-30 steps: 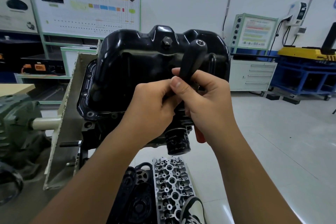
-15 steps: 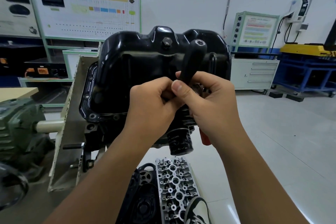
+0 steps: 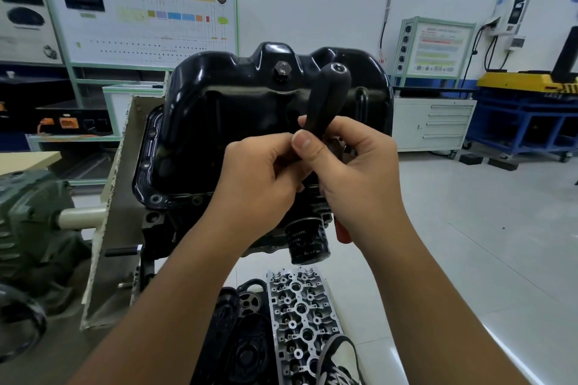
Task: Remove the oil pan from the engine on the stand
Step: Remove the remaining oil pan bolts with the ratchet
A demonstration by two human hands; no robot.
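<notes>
The glossy black oil pan (image 3: 237, 122) sits on top of the inverted engine (image 3: 175, 222) on the stand, its drain plug (image 3: 281, 70) facing me. A black tool handle (image 3: 328, 94) stands upright in front of the pan. My right hand (image 3: 359, 178) grips the lower part of that handle, thumb pressed across it. My left hand (image 3: 259, 184) is curled beside it and pinches the tool near its base; its fingertips are hidden. A black oil filter (image 3: 308, 241) hangs from the engine below my hands.
The beige stand plate (image 3: 115, 212) and a green gearbox (image 3: 28, 219) are at the left. A cylinder head (image 3: 301, 319) and black covers (image 3: 240, 344) lie on the floor below, next to a shoe (image 3: 339, 362). Cabinets and training panels line the back wall; open floor lies to the right.
Both hands stay on the tool handle with only a slight shift of the fingers. The pan has not moved.
</notes>
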